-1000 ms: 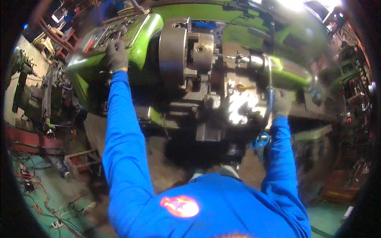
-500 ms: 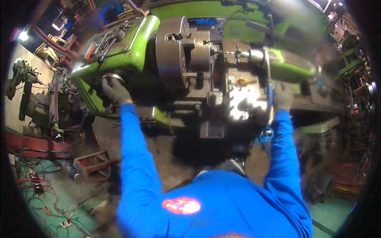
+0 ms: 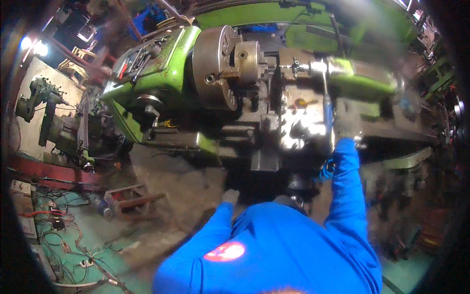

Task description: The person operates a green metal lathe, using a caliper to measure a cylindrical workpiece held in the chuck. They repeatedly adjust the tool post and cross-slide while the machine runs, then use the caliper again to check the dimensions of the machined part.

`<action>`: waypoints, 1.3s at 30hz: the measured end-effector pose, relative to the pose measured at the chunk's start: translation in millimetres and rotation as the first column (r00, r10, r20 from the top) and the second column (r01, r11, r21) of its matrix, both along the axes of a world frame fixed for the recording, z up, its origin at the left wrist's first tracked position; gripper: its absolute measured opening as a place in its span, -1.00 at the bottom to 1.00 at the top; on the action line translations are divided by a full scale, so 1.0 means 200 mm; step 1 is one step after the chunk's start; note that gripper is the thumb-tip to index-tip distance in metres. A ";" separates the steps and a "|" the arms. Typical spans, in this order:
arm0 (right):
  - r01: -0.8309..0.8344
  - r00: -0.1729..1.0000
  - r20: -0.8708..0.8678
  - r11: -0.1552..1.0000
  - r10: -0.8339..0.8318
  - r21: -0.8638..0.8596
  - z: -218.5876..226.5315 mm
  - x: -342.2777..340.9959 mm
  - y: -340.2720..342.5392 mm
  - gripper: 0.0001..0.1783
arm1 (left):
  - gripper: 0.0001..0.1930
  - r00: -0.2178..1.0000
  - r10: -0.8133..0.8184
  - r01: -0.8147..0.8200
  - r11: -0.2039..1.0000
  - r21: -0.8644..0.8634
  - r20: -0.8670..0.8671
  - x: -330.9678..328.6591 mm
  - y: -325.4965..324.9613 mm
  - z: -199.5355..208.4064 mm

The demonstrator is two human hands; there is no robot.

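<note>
I face a green lathe with a big steel chuck [image 3: 209, 63] that grips a round metal workpiece [image 3: 246, 63]. A drill bit [image 3: 288, 65] in the tailstock [image 3: 360, 78] points toward the workpiece. My right hand [image 3: 347, 124], in a grey glove, is below the tailstock, just right of a blue-sleeved rod [image 3: 328, 113]; its fingers are too dark and blurred to read. My left hand [image 3: 230, 196], also gloved, is low in front of my body, away from the machine, its fingers indistinct. A round steel dial [image 3: 149, 100] with a crank is on the headstock front.
Hand tools [image 3: 142, 59] lie on the headstock top. A blue coiled hose [image 3: 326, 169] hangs below the rod. At the left stands another machine [image 3: 41, 105]. Cables [image 3: 78, 245] and a reddish metal frame [image 3: 134, 198] are on the floor.
My left hand has left the headstock dial and come down toward my body. The chuck's jaws are at a different angle. My right hand remains below the tailstock.
</note>
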State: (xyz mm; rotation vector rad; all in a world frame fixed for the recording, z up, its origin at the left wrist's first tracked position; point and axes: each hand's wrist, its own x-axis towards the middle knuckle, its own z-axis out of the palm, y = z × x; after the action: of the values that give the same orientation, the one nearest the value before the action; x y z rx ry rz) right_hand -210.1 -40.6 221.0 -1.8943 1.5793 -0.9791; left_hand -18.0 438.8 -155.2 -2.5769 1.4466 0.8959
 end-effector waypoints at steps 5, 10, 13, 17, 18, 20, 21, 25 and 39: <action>-0.117 0.989 0.087 0.993 0.118 -0.018 -0.10 0.03 -0.04 -0.47 | -0.68 0.980 0.096 -0.071 0.987 0.145 -0.176 0.12 0.14 -0.02; -0.246 0.960 0.116 0.966 0.254 -0.079 -0.29 -0.04 -0.12 -0.47 | -0.67 0.982 0.102 -0.108 0.994 0.028 0.159 0.33 0.20 -0.22; -0.317 0.948 -0.029 0.945 0.316 -0.075 -0.34 -0.12 -0.19 -0.54 | -0.66 0.996 0.017 -0.030 0.988 0.153 0.087 0.25 -0.09 0.24; -0.248 0.954 0.177 0.969 0.241 0.018 -0.35 -0.10 -0.26 -0.57 | -0.68 0.979 0.192 -0.194 0.981 0.020 0.064 0.23 -0.07 0.27; -0.310 0.940 0.119 0.947 0.318 -0.086 -0.38 -0.12 -0.30 -0.61 | -0.69 0.972 0.220 -0.221 0.975 0.004 0.077 0.26 -0.06 0.27; -0.382 0.917 0.045 0.906 0.395 -0.182 -0.47 -0.15 -0.39 -0.64 | -0.65 0.947 0.255 -0.256 0.966 -0.019 0.193 0.40 0.15 -0.06; -0.390 0.914 0.038 0.902 0.403 -0.188 -0.50 -0.15 -0.40 -0.65 | -0.63 0.928 0.272 -0.274 0.961 -0.028 0.255 0.48 0.27 -0.24; -0.213 0.969 0.135 0.976 0.207 0.036 -0.32 -0.14 -0.35 -0.62 | -0.56 0.478 0.873 -0.878 0.471 -0.089 -0.098 0.81 0.18 -0.18; -0.319 0.611 -0.792 0.916 0.002 -0.244 -0.30 -0.55 -0.58 -0.60 | -0.62 -0.290 0.209 -0.956 -0.112 0.272 -0.934 1.81 0.10 -0.72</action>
State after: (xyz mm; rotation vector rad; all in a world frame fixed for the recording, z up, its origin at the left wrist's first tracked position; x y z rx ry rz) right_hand -319.8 -157.6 161.4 -2.9546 1.6582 -0.3426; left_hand 343.8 459.0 -298.5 -3.7640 -1.3410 2.5728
